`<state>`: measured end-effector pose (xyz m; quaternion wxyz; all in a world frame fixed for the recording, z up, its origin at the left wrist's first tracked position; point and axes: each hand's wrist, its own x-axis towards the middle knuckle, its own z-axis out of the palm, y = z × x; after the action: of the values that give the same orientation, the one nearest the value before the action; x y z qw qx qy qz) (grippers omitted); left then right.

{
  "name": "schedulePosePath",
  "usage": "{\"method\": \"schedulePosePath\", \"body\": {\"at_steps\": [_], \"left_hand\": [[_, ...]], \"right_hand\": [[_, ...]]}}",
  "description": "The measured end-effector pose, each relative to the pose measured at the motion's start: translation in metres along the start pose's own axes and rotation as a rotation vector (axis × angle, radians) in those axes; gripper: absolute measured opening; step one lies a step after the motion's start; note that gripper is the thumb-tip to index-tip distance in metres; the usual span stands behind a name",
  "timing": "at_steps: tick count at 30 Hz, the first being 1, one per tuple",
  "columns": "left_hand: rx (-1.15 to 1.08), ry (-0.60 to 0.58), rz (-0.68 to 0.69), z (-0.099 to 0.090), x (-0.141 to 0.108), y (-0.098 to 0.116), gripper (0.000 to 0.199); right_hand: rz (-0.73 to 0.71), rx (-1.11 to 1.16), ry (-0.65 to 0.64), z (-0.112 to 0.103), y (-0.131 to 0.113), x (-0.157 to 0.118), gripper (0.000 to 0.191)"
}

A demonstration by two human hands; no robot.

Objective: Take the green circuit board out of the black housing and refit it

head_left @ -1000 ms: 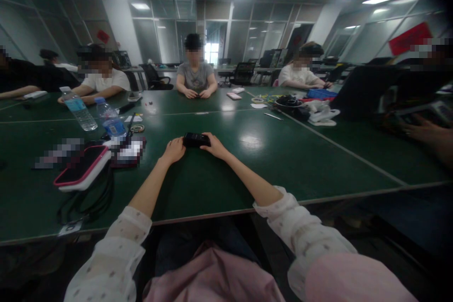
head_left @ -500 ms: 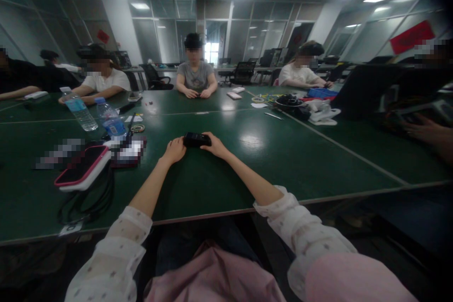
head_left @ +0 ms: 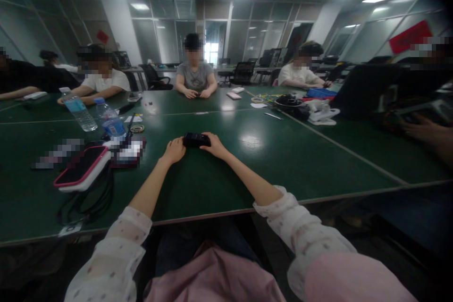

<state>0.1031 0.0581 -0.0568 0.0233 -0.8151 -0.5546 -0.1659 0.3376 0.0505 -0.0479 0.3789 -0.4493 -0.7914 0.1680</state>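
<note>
A small black box-shaped object (head_left: 195, 139) lies on the green tabletop (head_left: 212, 177) straight ahead of me. Its exact kind is too dark to make out. My left hand (head_left: 175, 150) closes on its left end, fingers bent. At the opposite end, my right hand (head_left: 214, 144) grips it with the thumb on the near side and the fingers curled over the far side. Both forearms reach over the near table edge. The underside of the object is hidden.
To the left lie a pink-rimmed phone (head_left: 83, 166), black cables (head_left: 90, 198) and two water bottles (head_left: 78, 109) (head_left: 110, 119). A pen (head_left: 273, 116) and a white plastic bag (head_left: 323, 115) are at the right. Several people sit around the table, one person (head_left: 196, 75) directly opposite.
</note>
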Motion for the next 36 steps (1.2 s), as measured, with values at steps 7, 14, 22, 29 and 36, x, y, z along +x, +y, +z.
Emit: {"method": "schedulePosePath", "body": {"at_steps": [7, 14, 22, 29, 36], "left_hand": [[-0.029, -0.003, -0.005, 0.003, 0.001, -0.003, 0.049], [-0.026, -0.001, -0.007, 0.004, 0.0, -0.003, 0.054], [-0.006, -0.012, -0.01, 0.007, 0.002, -0.005, 0.056], [0.043, -0.011, -0.012, 0.007, 0.001, -0.004, 0.053], [0.036, -0.019, -0.014, 0.007, 0.0, -0.004, 0.051]], "right_hand": [[0.0, 0.008, 0.017, -0.001, -0.001, -0.001, 0.058], [0.007, 0.022, 0.025, -0.003, -0.003, 0.0, 0.056], [0.016, 0.022, 0.026, -0.003, -0.004, 0.0, 0.056], [0.0, 0.056, 0.055, -0.003, -0.003, 0.002, 0.055], [-0.034, 0.153, 0.114, -0.011, -0.003, 0.007, 0.054]]}}
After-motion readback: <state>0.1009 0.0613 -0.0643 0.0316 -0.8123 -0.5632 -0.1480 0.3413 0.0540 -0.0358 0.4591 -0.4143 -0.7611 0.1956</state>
